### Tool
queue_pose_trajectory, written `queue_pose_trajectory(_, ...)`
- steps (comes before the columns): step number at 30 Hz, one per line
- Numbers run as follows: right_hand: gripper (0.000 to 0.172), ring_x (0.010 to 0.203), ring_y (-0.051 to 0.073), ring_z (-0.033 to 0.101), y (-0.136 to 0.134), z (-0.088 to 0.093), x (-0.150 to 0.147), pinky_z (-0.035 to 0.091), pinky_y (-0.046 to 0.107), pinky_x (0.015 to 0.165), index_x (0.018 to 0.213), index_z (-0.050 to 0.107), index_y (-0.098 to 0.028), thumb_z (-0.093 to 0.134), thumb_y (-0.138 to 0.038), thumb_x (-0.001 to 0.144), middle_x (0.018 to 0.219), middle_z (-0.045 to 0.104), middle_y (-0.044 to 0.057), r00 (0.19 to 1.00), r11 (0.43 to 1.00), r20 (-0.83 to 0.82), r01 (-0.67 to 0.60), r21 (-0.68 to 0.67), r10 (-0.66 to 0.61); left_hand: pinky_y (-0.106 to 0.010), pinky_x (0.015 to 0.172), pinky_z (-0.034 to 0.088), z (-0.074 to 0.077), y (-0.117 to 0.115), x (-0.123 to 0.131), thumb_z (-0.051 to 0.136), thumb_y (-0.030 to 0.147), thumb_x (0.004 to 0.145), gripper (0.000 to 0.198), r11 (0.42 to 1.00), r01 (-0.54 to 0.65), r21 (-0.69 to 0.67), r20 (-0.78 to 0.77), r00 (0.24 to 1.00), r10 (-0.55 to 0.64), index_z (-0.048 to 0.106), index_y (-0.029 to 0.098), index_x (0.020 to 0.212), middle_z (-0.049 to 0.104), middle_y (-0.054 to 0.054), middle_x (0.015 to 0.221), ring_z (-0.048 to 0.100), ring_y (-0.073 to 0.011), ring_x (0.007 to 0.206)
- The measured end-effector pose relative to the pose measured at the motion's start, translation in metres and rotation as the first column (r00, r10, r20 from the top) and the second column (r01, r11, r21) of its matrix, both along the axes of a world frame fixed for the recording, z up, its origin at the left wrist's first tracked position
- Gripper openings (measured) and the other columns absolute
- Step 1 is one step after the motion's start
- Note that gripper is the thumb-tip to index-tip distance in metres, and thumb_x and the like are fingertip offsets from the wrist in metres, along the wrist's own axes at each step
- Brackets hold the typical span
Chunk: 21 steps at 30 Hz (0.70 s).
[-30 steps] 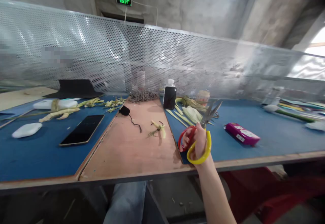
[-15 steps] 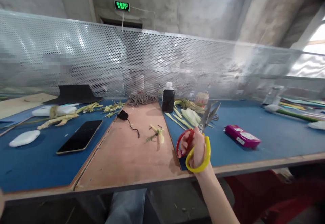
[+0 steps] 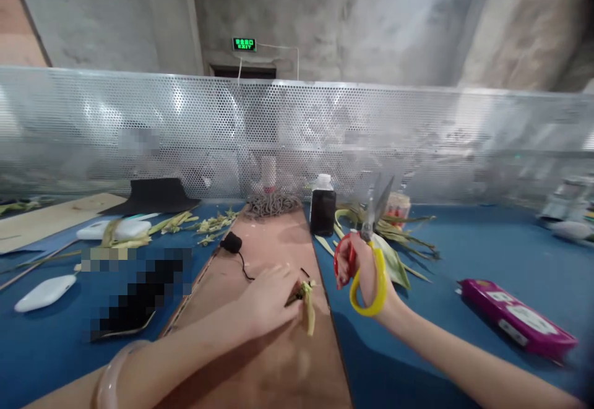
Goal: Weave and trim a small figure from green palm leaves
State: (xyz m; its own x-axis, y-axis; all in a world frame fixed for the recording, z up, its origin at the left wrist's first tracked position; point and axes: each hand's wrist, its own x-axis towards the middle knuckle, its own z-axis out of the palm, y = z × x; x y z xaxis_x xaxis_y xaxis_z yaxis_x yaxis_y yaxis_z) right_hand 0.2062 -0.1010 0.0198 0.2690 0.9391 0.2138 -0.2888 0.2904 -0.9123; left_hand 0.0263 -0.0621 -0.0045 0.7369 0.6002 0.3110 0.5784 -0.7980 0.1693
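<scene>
The left hand [image 3: 271, 302], nearer, is at the plant bundle's [image 3: 306, 291] left side on the board [image 3: 260, 378], grip unclear; the pale strip [image 3: 310, 321] runs near-to-far; the right hand [image 3: 365, 274], farther right, grips scissors [image 3: 381, 279].

Grey concrete wall [image 3: 394, 31], green-lit exit sign [image 3: 244, 44]; perforated metal partition [image 3: 301, 124], blue tabletop [image 3: 501, 248]

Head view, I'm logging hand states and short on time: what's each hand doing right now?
Left hand: at the small plant bundle; whether closed on it cannot be told.
Right hand: closed, holding the scissors.
</scene>
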Motion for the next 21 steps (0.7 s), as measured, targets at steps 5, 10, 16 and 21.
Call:
queue_pose_trajectory(5,0.041,0.031,0.009,0.037,0.03,-0.021,-0.002,0.038,0.022,0.032,0.058,0.045,-0.021,0.049,-0.056,0.078,0.036,0.039,-0.006,0.993,0.999,-0.117,-0.021,0.024,0.024,-0.034,0.07,0.036,-0.004,0.003,0.0,0.05,0.023,0.081,0.008,0.992,-0.012,0.129,-0.086,0.996,0.023,0.055,0.018,0.082,0.06,-0.006,0.083,0.053,-0.0215,0.079)
queue_pose_trajectory(10,0.039,0.028,0.01,0.036,0.029,-0.047,0.001,0.038,0.023,0.029,0.062,0.05,-0.02,0.054,-0.055,0.076,0.037,0.042,-0.006,0.97,0.978,-0.171,-0.188,-0.092,0.171,-0.032,0.07,0.037,-0.003,0.009,-0.005,0.047,0.02,0.083,0.013,0.999,-0.047,-0.007,-0.01,0.999,0.047,0.058,0.018,0.077,0.061,-0.004,0.077,0.054,-0.0188,0.077)
queue_pose_trajectory(16,0.037,0.03,0.009,0.036,0.026,-0.048,0.002,0.041,0.023,0.031,0.061,0.049,-0.019,0.055,-0.052,0.077,0.038,0.044,-0.006,0.954,0.965,-0.186,-0.253,-0.072,0.237,-0.028,0.071,0.044,-0.01,0.019,-0.009,0.046,0.013,0.076,0.015,0.931,-0.068,-0.359,0.192,0.971,0.145,0.057,0.019,0.085,0.063,-0.001,0.081,0.057,-0.0154,0.077)
queue_pose_trajectory(21,0.039,0.028,0.011,0.037,0.027,-0.05,0.002,0.041,0.026,0.028,0.063,0.049,-0.019,0.05,-0.055,0.079,0.037,0.043,-0.006,0.946,0.958,-0.219,-0.266,-0.104,0.239,-0.03,0.074,0.043,-0.004,0.012,-0.009,0.046,0.009,0.073,0.02,0.968,-0.013,-0.251,0.163,0.985,0.055,0.059,0.019,0.085,0.063,-0.003,0.084,0.055,-0.0175,0.082)
